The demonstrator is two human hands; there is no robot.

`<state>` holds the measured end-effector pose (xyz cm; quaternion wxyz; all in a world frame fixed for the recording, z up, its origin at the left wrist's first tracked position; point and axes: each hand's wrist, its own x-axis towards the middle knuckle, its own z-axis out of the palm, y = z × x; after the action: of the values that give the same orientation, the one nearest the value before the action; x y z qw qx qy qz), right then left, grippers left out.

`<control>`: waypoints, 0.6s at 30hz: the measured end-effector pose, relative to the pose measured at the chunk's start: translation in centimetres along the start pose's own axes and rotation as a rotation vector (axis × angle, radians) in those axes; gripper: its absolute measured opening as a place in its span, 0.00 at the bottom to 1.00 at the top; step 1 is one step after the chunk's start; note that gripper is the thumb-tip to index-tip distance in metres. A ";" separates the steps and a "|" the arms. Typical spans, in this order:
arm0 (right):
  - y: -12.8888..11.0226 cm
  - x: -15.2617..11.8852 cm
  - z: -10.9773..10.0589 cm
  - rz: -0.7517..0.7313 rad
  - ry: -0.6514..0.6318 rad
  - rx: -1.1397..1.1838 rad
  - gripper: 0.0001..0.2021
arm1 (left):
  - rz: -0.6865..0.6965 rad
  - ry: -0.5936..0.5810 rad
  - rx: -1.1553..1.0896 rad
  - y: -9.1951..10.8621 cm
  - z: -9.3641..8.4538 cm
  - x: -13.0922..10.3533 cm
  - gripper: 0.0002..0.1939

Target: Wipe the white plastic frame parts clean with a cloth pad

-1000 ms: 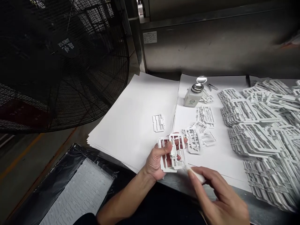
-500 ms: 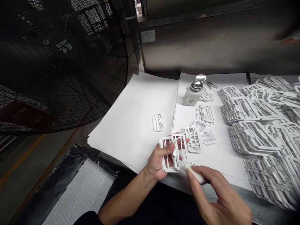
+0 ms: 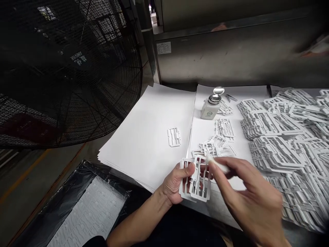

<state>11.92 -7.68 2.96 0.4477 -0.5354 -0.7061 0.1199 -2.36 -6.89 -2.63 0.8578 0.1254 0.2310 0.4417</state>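
My left hand (image 3: pixel 174 183) grips a pair of overlapping white plastic frames (image 3: pixel 197 197), its thumb pressed on their front near the middle. A soft white pad (image 3: pixel 218 165) is pinched between the thumb and fingers of my right hand (image 3: pixel 246 192), its tip at the top right corner of the frames. Just beyond them, several loose white frames (image 3: pixel 224 128) lie on white paper. One single frame (image 3: pixel 174 137) rests by itself to the left. Behind stands a white dispenser bottle (image 3: pixel 209 110) with its metal lid raised.
Stacks of white frames (image 3: pixel 277 152) fill the right side. Small clippers (image 3: pixel 230 98) lie behind the bottle. A large black fan (image 3: pixel 77 68) stands at the left, above a black-lined container (image 3: pixel 87 212) of white parts. A metal panel (image 3: pixel 218 58) rises behind the paper (image 3: pixel 144 137).
My right hand has moved the pad from the lower edge of the held frames up to their top right corner. The frames sit slightly lower in view.
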 end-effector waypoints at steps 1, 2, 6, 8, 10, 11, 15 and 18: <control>0.3 0.5 0.2 -0.044 -0.046 0.026 0.05 | 0.002 0.007 0.009 -0.1 0.0 -0.1 0.20; 0.6 0.8 0.4 -0.067 -0.076 0.032 0.05 | 0.004 0.017 0.021 -0.1 0.0 -0.1 0.19; 2.1 0.7 -0.2 0.029 -0.036 -0.099 0.06 | -0.011 0.013 0.068 0.4 -0.1 -0.3 0.21; 2.4 0.2 -0.8 0.086 -0.005 -0.138 0.06 | -0.029 -0.004 0.070 0.6 -0.1 -0.2 0.22; 2.4 -0.1 -1.0 0.092 -0.016 -0.115 0.07 | -0.045 -0.005 0.058 0.6 -0.1 -0.1 0.22; 2.3 -0.3 -1.0 0.082 -0.030 -0.096 0.07 | -0.053 0.001 0.049 0.6 -0.1 0.0 0.22; 2.1 -0.9 -0.5 0.047 -0.111 -0.065 0.06 | -0.075 0.058 0.013 0.3 -0.3 0.1 0.20; 2.0 -2.0 -0.8 0.011 -0.215 -0.023 0.06 | -0.055 0.070 0.000 0.3 -0.3 0.2 0.20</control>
<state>13.90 -8.91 1.14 0.3624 -0.5284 -0.7485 0.1710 -2.63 -6.50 -2.79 0.8611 0.1035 0.2643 0.4219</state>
